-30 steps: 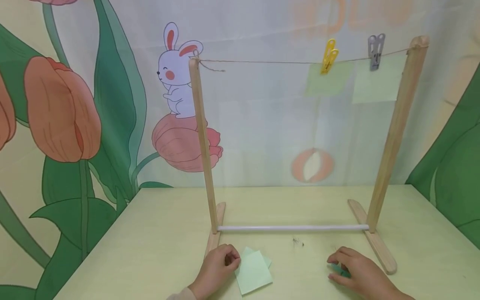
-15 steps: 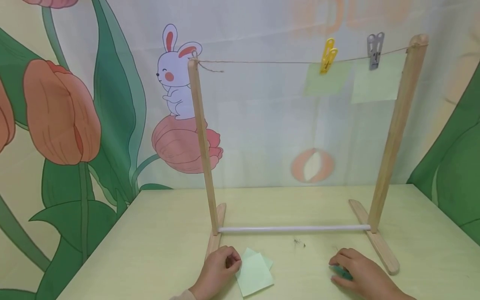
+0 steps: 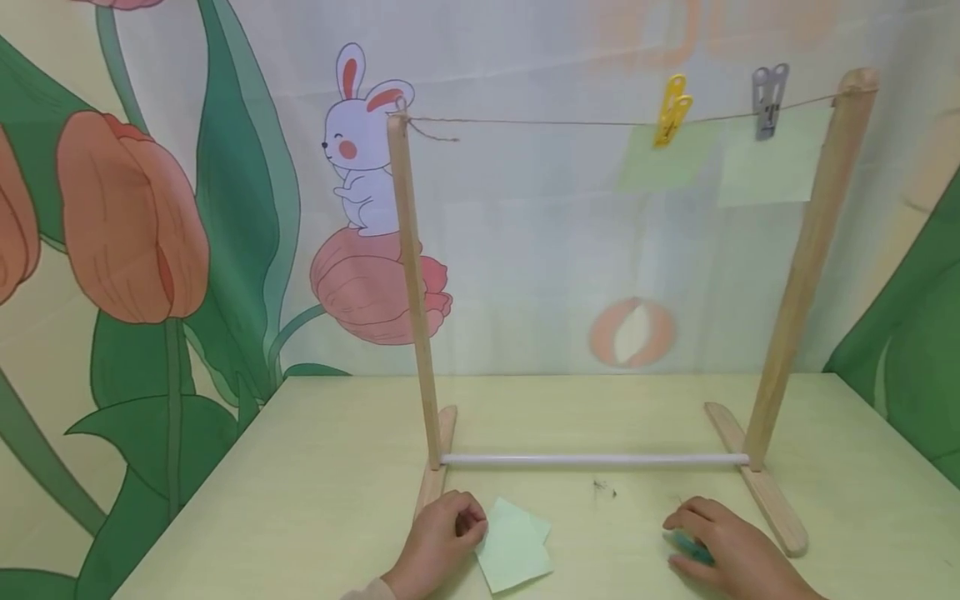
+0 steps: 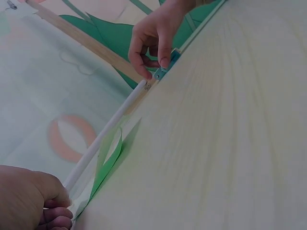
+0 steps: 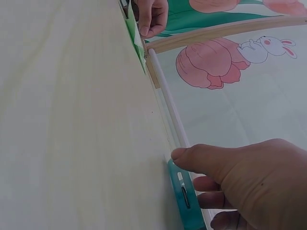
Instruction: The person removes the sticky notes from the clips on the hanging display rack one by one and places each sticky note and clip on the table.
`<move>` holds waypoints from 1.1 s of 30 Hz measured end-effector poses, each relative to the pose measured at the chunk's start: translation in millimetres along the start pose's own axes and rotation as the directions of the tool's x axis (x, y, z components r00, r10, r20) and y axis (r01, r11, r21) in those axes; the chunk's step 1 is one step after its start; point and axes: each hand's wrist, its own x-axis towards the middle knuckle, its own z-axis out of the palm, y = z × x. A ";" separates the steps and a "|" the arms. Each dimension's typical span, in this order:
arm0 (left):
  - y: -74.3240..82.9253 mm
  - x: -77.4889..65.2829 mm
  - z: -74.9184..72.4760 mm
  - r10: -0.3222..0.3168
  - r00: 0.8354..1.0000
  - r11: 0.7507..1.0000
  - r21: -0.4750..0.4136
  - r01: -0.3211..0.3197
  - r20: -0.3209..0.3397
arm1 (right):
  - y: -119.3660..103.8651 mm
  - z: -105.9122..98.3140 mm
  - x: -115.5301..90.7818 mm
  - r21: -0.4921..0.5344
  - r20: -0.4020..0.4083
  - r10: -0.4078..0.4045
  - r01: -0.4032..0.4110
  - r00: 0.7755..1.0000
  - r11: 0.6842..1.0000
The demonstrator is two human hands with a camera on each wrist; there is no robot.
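Low on the table, my left hand (image 3: 444, 537) pinches the left edge of a light green square paper (image 3: 517, 554). A second green piece shows partly beneath it. The left wrist view shows the green paper (image 4: 109, 165) bowing up from the tabletop beside my fingers. To the right, my right hand (image 3: 731, 546) holds a teal clothespin (image 3: 688, 546) between thumb and fingers, close to the table. The right wrist view shows the thumb on one end of this teal clothespin (image 5: 184, 196), with the fingers along its side.
Behind the hands stands a wooden frame with a left post (image 3: 414, 292), a right post (image 3: 810, 275) and a white crossbar (image 3: 592, 459). A string (image 3: 525, 122) spans its top. A yellow clothespin (image 3: 672, 112) and a grey clothespin (image 3: 768, 104) hold green papers there.
The top paper's outline now looks slightly bent at its right side, with the left hand still at its edge. Both hands stay nearly in place; the whole head view has shifted slightly.
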 end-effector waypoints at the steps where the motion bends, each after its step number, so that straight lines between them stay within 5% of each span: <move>1: 0.2 0.0 -0.1 -0.002 1.000 1.000 0.003 0.002 -0.001 | -0.1 0.1 0.1 -0.001 0.002 0.004 -0.004 1.000 1.000; 14: -1.0 0.1 -1.3 -0.016 1.000 0.999 -0.049 0.017 0.008 | -4.8 -4.8 1.4 0.002 0.089 0.073 -0.074 0.993 0.997; 23: 3.0 1.6 -8.9 -0.048 0.998 0.992 -0.112 0.052 0.043 | -3.0 -7.5 3.8 0.120 -0.003 -0.007 0.007 1.000 0.993; 27: 9.1 0.3 -12.8 -0.019 1.000 0.994 -0.109 0.020 0.016 | -2.5 -14.7 6.7 0.116 -0.042 -0.015 0.019 0.999 0.993; 33: 21.4 2.0 -20.1 0.098 0.993 0.993 -0.063 -0.103 -0.071 | -6.8 -33.1 10.7 0.086 0.013 0.109 -0.110 0.994 0.990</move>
